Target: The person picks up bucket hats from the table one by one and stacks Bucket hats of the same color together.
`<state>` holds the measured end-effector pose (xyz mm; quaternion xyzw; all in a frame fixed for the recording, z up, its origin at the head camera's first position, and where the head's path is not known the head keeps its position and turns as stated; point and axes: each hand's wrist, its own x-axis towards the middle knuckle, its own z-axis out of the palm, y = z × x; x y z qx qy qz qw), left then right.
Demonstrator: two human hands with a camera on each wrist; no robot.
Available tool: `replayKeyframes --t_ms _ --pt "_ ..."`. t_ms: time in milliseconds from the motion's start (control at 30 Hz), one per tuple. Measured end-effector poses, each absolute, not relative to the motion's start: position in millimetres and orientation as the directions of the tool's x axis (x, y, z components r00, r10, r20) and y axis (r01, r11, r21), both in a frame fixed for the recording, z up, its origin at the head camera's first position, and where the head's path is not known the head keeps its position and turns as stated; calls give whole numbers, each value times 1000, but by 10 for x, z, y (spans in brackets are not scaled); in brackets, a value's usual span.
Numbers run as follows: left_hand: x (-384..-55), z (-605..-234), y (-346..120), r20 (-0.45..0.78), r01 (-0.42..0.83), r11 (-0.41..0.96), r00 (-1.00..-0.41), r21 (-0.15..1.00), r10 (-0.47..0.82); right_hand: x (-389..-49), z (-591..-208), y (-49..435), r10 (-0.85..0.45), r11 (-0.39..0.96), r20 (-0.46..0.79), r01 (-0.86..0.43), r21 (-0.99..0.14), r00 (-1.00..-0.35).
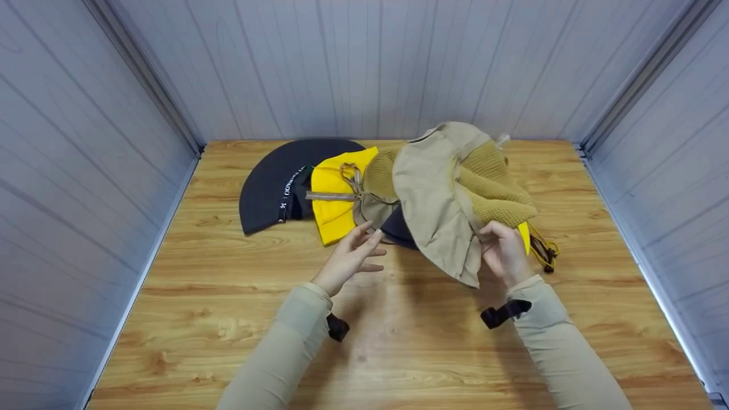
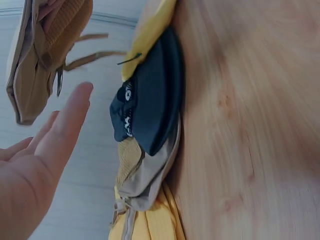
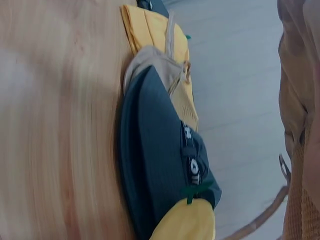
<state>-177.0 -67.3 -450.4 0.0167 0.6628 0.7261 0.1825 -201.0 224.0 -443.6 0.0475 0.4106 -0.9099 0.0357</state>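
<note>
My right hand (image 1: 504, 250) pinches the edge of a beige sun hat (image 1: 430, 208) with a mustard textured crown, holding it tilted above other hats. In the left wrist view the raised hat (image 2: 37, 85) shows its wide brim and dangling ties. My left hand (image 1: 353, 259) is apart from that hat, fingers spread and nothing in them; it also appears in the left wrist view, palm and fingers (image 2: 62, 132) extended. Close-up brown fabric (image 3: 295, 75) fills the right edge of the right wrist view, where the right hand's grip cannot be made out.
Overlapping hats lie along the table's back: a black wide-brimmed hat (image 1: 270, 176), a yellow hat (image 1: 333, 213), another beige-and-mustard hat (image 1: 379, 171) and a dark hat (image 3: 160, 150) with a lettered band. A cord with a toggle (image 1: 548, 259) lies at right. Panel walls enclose the wooden table (image 1: 188, 319).
</note>
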Motion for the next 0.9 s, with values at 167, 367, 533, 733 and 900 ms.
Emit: replayKeyframes --t_ms 167,367,533,733,900 --pt "-1767 -4445 -642 -222 -277 -142 -923 950 313 -1910 -4424 2146 -118 -603 -79 134 -787 -990" --pt "-1774 -4378 -633 -234 -317 -259 -923 912 306 -1808 -4401 2033 -205 -513 -53 153 -845 -977" --pt "-1781 -4359 -677 -235 -360 -411 -916 837 324 -1741 -4372 1957 -245 -435 -76 180 -882 -967" --pt "-1784 -4365 -737 -225 -394 -528 -907 753 356 -1718 -4365 1911 -279 -392 -88 197 -898 -956" --pt "-1763 -4405 -749 -219 -397 -514 -902 760 373 -1726 -4395 1894 -248 -397 -117 211 -893 -962"
